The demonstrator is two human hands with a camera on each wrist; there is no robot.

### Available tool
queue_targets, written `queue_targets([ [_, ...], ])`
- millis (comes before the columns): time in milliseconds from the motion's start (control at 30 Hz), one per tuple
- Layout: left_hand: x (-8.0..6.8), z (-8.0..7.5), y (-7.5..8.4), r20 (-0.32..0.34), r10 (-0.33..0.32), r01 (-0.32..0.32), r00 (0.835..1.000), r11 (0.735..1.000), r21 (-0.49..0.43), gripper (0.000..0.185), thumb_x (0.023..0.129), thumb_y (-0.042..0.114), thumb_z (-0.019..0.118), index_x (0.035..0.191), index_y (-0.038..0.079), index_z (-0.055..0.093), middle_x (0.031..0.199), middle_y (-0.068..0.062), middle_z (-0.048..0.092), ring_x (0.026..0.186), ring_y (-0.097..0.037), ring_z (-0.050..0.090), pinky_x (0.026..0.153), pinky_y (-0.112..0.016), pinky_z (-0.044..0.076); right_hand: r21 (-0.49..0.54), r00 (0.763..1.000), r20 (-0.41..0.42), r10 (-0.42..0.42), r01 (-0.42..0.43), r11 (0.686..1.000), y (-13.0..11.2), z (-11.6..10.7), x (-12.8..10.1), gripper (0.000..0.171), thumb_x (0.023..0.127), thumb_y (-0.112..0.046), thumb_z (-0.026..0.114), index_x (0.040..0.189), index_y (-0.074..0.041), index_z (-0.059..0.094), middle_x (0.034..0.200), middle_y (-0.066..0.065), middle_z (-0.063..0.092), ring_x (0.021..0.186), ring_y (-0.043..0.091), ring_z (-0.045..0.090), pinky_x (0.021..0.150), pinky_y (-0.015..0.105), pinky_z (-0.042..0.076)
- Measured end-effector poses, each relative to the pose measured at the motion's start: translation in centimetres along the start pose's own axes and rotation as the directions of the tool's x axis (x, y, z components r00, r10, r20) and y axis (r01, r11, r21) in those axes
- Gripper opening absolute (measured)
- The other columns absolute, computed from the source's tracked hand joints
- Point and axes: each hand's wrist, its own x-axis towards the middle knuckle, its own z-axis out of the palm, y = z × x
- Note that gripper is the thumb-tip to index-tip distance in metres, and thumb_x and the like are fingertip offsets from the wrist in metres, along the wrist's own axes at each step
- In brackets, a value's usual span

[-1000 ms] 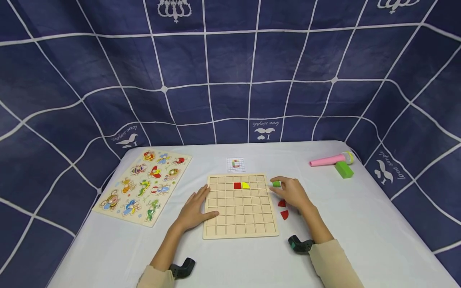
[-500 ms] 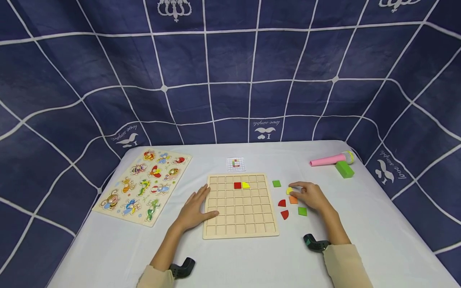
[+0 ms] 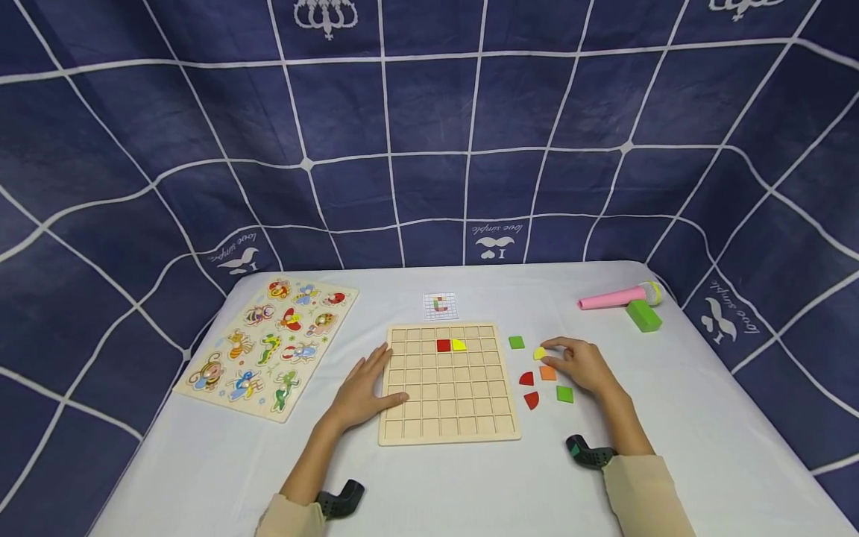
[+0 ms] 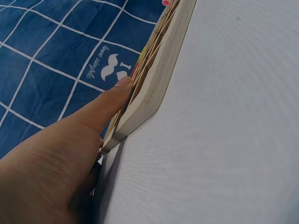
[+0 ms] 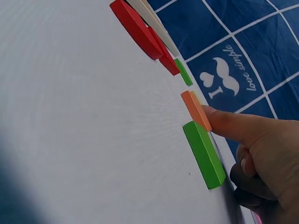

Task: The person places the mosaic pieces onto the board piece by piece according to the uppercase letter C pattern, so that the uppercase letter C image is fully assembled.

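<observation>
My left hand (image 3: 359, 391) rests along the left side of a square wooden grid board (image 3: 443, 414), fingers extended and thumb (image 4: 110, 100) lying over the board's edge. A red square tile (image 3: 444, 345) and a yellow tile (image 3: 459, 344) sit side by side in its upper cells. Right of the board, my right hand (image 3: 584, 364) pinches a small yellow round-edged tile (image 3: 540, 353) between thumb and index finger, low over the table. Close below it lie an orange square tile (image 3: 548, 373) and a green square tile (image 3: 565, 394); in the right wrist view the orange tile (image 5: 196, 110) mostly hides the yellow one.
Another green tile (image 3: 516, 342) and two red quarter-round tiles (image 3: 526, 379) lie between board and right hand. Behind the board is a pattern card (image 3: 440, 306). An insect puzzle board (image 3: 268, 350) lies left; a pink toy microphone (image 3: 611, 299) and green block (image 3: 644, 316) lie back right.
My right hand set the green tile down beside the board, moved right and toward me, and took hold of the yellow tile. My left hand has stayed in place.
</observation>
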Motion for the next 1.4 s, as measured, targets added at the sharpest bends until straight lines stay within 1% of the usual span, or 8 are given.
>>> queue_targets([
  [233, -0.1, 0.0, 0.0, 0.000, -0.010, 0.010, 1.000, 1.000, -0.009, 0.096, 0.072, 0.062, 0.060, 0.144, 0.015, 0.018, 0.151, 0.002, 0.011, 0.138, -0.018, 0.010, 0.112, -0.040, 0.007, -0.034, 0.998, -0.056, -0.007, 0.005, 0.999, -0.2, 0.3, 0.1, 0.033, 0.077, -0.033, 0.069, 0.104, -0.015, 0.066, 0.053, 0.000, 0.036, 0.049, 0.015, 0.034, 0.045, 0.024, 0.028],
  [400, -0.1, 0.0, 0.0, -0.004, -0.007, 0.007, 1.000, 1.000, -0.020, 0.095, 0.072, 0.061, 0.061, 0.144, 0.016, 0.018, 0.151, 0.002, 0.011, 0.138, -0.019, 0.010, 0.112, -0.043, 0.008, 0.000, 0.991, -0.125, -0.046, 0.046, 0.999, -1.4, 0.6, 0.3, 0.031, 0.078, -0.034, 0.069, 0.103, -0.016, 0.066, 0.051, -0.002, 0.034, 0.045, 0.013, 0.031, 0.039, 0.023, 0.026],
  [500, -0.2, 0.0, -0.1, -0.015, 0.002, -0.002, 1.000, 1.000, -0.019, 0.095, 0.072, 0.060, 0.061, 0.144, 0.015, 0.019, 0.150, 0.001, 0.012, 0.137, -0.020, 0.011, 0.112, -0.043, 0.009, 0.015, 0.986, -0.142, -0.088, 0.091, 0.996, -3.2, 1.4, 0.5, 0.032, 0.077, -0.034, 0.070, 0.102, -0.016, 0.066, 0.049, -0.003, 0.033, 0.042, 0.011, 0.029, 0.036, 0.022, 0.023],
  [733, -0.1, 0.1, -0.1, -0.033, 0.015, -0.015, 0.999, 1.000, 0.000, 0.096, 0.071, 0.061, 0.061, 0.143, 0.012, 0.022, 0.150, -0.003, 0.015, 0.137, -0.020, 0.014, 0.112, -0.040, 0.008, 0.009, 0.975, -0.112, -0.189, 0.192, 0.981, -8.8, 4.7, 1.5, 0.032, 0.076, -0.038, 0.069, 0.100, -0.017, 0.067, 0.047, -0.006, 0.033, 0.040, 0.007, 0.026, 0.035, 0.020, 0.023],
  [933, 0.0, 0.2, 0.0, -0.052, 0.027, -0.027, 0.998, 1.000, 0.008, 0.094, 0.071, 0.058, 0.063, 0.142, 0.010, 0.024, 0.149, -0.008, 0.019, 0.136, -0.023, 0.018, 0.112, -0.040, 0.009, 0.036, 0.977, -0.077, -0.200, 0.203, 0.978, -13.0, 7.6, 2.4, 0.032, 0.076, -0.039, 0.069, 0.099, -0.018, 0.068, 0.046, -0.007, 0.031, 0.042, 0.006, 0.023, 0.036, 0.020, 0.021],
  [1100, 0.0, 0.3, -0.1, -0.054, 0.027, -0.027, 0.998, 1.000, 0.013, 0.093, 0.072, 0.059, 0.062, 0.142, 0.010, 0.025, 0.149, -0.007, 0.019, 0.136, -0.023, 0.018, 0.112, -0.041, 0.010, 0.011, 0.975, -0.089, -0.203, 0.205, 0.979, -14.8, 9.7, 3.4, 0.033, 0.076, -0.040, 0.069, 0.099, -0.017, 0.068, 0.046, -0.007, 0.032, 0.042, 0.006, 0.024, 0.036, 0.020, 0.021],
  [1267, 0.0, 0.2, -0.1, -0.052, 0.027, -0.027, 0.998, 1.000, 0.008, 0.093, 0.072, 0.059, 0.062, 0.143, 0.011, 0.024, 0.149, -0.006, 0.018, 0.136, -0.022, 0.017, 0.112, -0.039, 0.009, -0.024, 0.976, -0.083, -0.200, 0.199, 0.980, -15.4, 11.0, 4.1, 0.034, 0.077, -0.040, 0.068, 0.099, -0.015, 0.067, 0.046, -0.005, 0.042, 0.042, 0.007, 0.030, 0.036, 0.022, 0.027],
  [1400, 0.0, 0.2, -0.2, -0.069, 0.040, -0.040, 0.997, 0.999, 0.013, 0.092, 0.072, 0.057, 0.063, 0.142, 0.010, 0.026, 0.148, -0.008, 0.021, 0.135, -0.024, 0.020, 0.111, -0.042, 0.012, -0.059, 0.979, -0.070, -0.191, 0.188, 0.981, -15.5, 11.7, 4.3, 0.032, 0.076, -0.039, 0.069, 0.099, -0.017, 0.068, 0.065, 0.000, 0.062, 0.053, 0.007, 0.046, 0.045, 0.021, 0.038],
])
